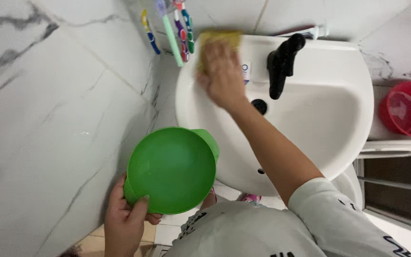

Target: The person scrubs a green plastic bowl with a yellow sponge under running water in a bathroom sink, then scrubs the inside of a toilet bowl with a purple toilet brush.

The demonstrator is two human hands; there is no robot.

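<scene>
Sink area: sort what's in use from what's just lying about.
In use:
- yellow sponge, pressed on the rim by the right hand
- white sink
- green jug, held by the left hand

Lying about:
- toothbrushes on the wall
- black tap
- red bowl

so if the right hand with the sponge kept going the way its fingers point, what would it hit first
Probably the tiled wall behind the sink. The right hand presses a yellow sponge on the back rim, fingers aimed at that wall; depth is unclear.
</scene>
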